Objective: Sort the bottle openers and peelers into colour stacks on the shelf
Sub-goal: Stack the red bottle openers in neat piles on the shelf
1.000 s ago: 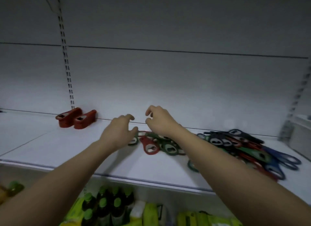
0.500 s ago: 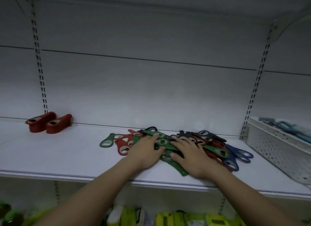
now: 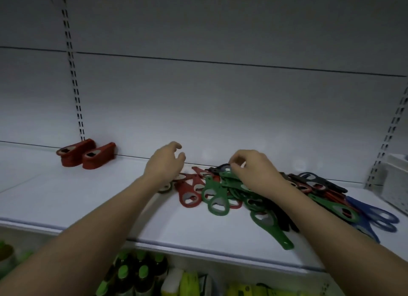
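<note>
At the centre of the frame, on a white shelf (image 3: 66, 198), lies a loose pile (image 3: 260, 192) of flat bottle openers in red, green, black and blue, spreading toward the right edge. The left hand (image 3: 164, 166) hovers at the pile's left end with fingers loosely curled and parted, holding nothing; beneath its wrist a dark opener head peeks out. The right hand (image 3: 254, 172) rests over the pile's middle, thumb and forefinger pinched together at the back of the heap, beside a black opener (image 3: 217, 170); whether they actually grip anything cannot be told. A red opener (image 3: 188, 192) and a green opener (image 3: 215, 198) lie side by side in front of the hands, their ringed heads toward the shelf's front edge. Another green one (image 3: 271, 227) points its handle at the front edge, lower right of centre. Blue openers (image 3: 375, 214) lie at the pile's right end. At middle left, against the back wall, stand two neat red stacks (image 3: 87, 155), touching each other and well apart from the pile. A white basket (image 3: 395, 185) sits at the right edge. Below the shelf, green-capped bottles (image 3: 132, 271) show along the bottom.
</note>
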